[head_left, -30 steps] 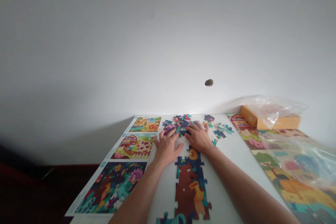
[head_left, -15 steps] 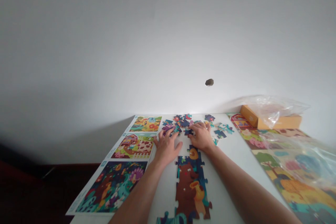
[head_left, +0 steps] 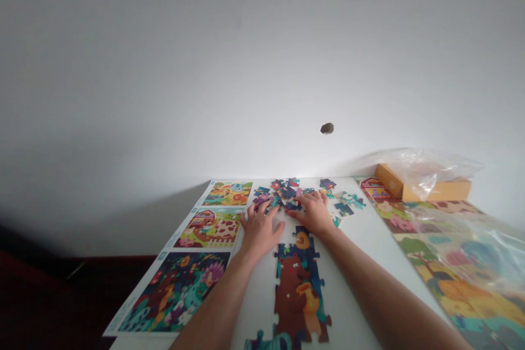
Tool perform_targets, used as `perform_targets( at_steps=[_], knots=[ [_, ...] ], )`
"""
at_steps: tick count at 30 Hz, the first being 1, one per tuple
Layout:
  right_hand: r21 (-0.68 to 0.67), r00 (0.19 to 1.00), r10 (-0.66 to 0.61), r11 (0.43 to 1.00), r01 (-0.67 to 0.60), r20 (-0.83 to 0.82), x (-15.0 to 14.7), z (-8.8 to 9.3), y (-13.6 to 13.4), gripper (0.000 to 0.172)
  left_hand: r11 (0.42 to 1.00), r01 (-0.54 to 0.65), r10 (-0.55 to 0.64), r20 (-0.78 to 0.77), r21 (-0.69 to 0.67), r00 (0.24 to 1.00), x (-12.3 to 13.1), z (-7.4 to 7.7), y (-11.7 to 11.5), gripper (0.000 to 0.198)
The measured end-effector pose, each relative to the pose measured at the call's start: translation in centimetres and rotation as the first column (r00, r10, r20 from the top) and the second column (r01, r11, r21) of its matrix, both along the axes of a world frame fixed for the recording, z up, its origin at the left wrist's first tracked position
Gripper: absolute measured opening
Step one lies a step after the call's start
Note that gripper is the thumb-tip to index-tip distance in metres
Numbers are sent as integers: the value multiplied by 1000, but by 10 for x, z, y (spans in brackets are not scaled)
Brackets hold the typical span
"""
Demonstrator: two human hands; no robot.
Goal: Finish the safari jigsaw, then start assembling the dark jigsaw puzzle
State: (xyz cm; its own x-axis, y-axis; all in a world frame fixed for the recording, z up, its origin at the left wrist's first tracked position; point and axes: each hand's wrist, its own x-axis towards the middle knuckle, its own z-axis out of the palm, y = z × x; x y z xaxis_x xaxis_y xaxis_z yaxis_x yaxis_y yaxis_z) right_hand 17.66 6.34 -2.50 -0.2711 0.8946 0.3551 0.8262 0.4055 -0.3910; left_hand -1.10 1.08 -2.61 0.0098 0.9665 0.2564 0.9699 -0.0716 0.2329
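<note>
Over the white table, my left hand (head_left: 260,229) is spread, its fingertips touching the near edge of a pile of loose puzzle pieces (head_left: 288,192). To its right, my right hand (head_left: 315,214) has its thumb and index finger around a dark blue puzzle piece (head_left: 292,206) at the pile's edge; its other fingers cover some pieces. Nearer me, between my forearms, lies a joined strip of puzzle (head_left: 289,290) showing a brown bear and an orange animal. A piece with a yellow-orange round shape (head_left: 302,239) tops the strip.
On the left lies a sheet with three printed pictures (head_left: 180,290). More loose pieces (head_left: 350,199) are right of my right hand. Farther right are a colourful assembled picture (head_left: 426,251), an orange box (head_left: 438,191) and clear plastic bags (head_left: 430,167). A wall (head_left: 262,93) stands behind the table.
My right thumb has shifted slightly left along the dark blue piece. My left hand has hardly moved, and the joined strip lies where it was.
</note>
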Motion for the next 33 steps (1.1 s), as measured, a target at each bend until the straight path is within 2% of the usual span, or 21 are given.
perform_targets(
  at_steps=[10, 14, 16, 21, 27, 33],
  knots=[
    [-19, 978, 207, 978, -207, -20, 0, 4, -5, 34, 999, -35, 36, -6, 29, 999, 1, -1, 0, 41],
    [-9, 962, 268, 963, -269, -61, 1, 4, -6, 51, 995, -87, 86, 32, 41, 996, -1, 0, 2, 37],
    [-2, 957, 281, 959, -282, -70, 1, 4, -6, 54, 992, -116, 113, 58, 44, 992, -1, 1, 2, 33],
    [-4, 958, 283, 959, -284, -36, -1, 2, -6, 50, 987, -140, 133, 86, 73, 987, -2, 2, 3, 24],
    [-48, 965, 262, 964, -262, -4, -3, 4, -7, 50, 987, -131, 123, 88, 96, 988, -3, -1, 3, 25],
    [-28, 957, 288, 957, -288, -29, -2, 10, -10, 58, 988, -130, 121, 106, 84, 987, -1, 6, 1, 23]
  ],
)
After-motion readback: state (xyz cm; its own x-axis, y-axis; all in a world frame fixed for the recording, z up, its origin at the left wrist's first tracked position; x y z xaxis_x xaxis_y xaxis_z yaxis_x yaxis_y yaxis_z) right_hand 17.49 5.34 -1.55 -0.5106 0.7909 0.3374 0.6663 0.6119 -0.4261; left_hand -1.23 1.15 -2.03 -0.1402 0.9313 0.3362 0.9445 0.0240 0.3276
